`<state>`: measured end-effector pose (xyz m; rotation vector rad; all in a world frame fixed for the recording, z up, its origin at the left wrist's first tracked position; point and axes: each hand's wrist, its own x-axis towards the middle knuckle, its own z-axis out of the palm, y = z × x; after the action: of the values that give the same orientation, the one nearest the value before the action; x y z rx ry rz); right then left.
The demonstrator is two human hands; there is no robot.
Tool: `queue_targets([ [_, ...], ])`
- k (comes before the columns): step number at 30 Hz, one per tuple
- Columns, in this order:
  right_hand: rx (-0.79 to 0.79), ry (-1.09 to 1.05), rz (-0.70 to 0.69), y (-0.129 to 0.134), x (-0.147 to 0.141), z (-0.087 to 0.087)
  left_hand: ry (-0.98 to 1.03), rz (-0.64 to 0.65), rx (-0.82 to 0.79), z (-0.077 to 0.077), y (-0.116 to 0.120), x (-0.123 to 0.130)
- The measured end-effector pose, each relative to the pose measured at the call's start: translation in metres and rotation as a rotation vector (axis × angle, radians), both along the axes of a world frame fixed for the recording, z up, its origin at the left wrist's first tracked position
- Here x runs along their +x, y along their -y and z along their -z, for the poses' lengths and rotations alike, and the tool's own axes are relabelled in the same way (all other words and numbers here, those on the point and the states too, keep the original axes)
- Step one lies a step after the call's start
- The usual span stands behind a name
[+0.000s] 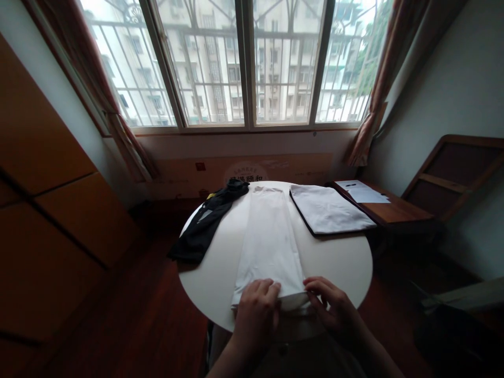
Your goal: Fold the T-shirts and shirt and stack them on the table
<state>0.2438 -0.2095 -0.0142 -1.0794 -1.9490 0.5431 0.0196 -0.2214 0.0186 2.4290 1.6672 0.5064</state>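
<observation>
A white garment (pixel 270 236), folded into a long strip, lies on the round white table (pixel 212 283) with its long side running away from me; its exact kind is unclear. My left hand (pixel 258 304) closes on its near edge, fingers on top and thumb low. At the near right corner, my right hand (pixel 328 302) pinches the cloth between thumb and fingers. Between the two hands the near edge is slightly lifted and shows a layer beneath.
Left on the table lies a black garment (pixel 208 226), partly over the edge. A folded light grey cloth (pixel 331 210) with a dark layer beneath lies on the right. Beyond stands a wooden side table (pixel 409 210) with papers (pixel 362 191). A cardboard panel (pixel 177 176) leans below the window.
</observation>
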Motion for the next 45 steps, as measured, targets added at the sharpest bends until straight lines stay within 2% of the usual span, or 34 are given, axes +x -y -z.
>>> queue_targets([
  [4, 0.005, -0.038, -0.003, 0.001, 0.002, -0.001, -0.055, -0.138, 0.084, 0.013, -0.002, -0.024],
  [8, 0.018, -0.067, 0.038, 0.002, 0.005, 0.003, -0.066, -0.253, 0.079, 0.02, 0.001, -0.055],
  [12, 0.02, -0.034, 0.042, 0.003, 0.004, 0.003, -0.038, -0.301, 0.079, 0.019, 0.005, -0.072],
  [16, 0.075, 0.121, 0.06, 0.003, 0.0, 0.008, -0.044, -0.304, 0.077, 0.021, 0.007, -0.075],
  [20, 0.139, 0.252, 0.094, 0.003, -0.001, 0.018, -0.044, -0.245, 0.151, 0.027, 0.008, -0.081],
  [26, 0.158, 0.33, 0.038, 0.004, 0.005, 0.023, 0.034, -0.084, 0.331, 0.036, 0.009, -0.1],
  [30, 0.169, 0.388, -0.001, 0.006, 0.012, 0.021, 0.051, 0.026, 0.326, 0.039, 0.008, -0.114],
  [34, 0.193, 0.434, -0.074, 0.01, 0.02, 0.019, 0.049, 0.13, 0.266, 0.035, 0.008, -0.121],
  [38, 0.298, 0.506, -0.061, 0.012, 0.027, 0.02, 0.051, 0.197, 0.286, 0.032, 0.013, -0.122],
  [41, 0.389, 0.534, -0.062, 0.01, 0.032, 0.027, 0.028, 0.243, 0.33, 0.039, 0.016, -0.13],
  [45, 0.457, 0.517, -0.111, 0.001, 0.033, 0.037, -0.024, 0.283, 0.465, 0.047, 0.013, -0.142],
])
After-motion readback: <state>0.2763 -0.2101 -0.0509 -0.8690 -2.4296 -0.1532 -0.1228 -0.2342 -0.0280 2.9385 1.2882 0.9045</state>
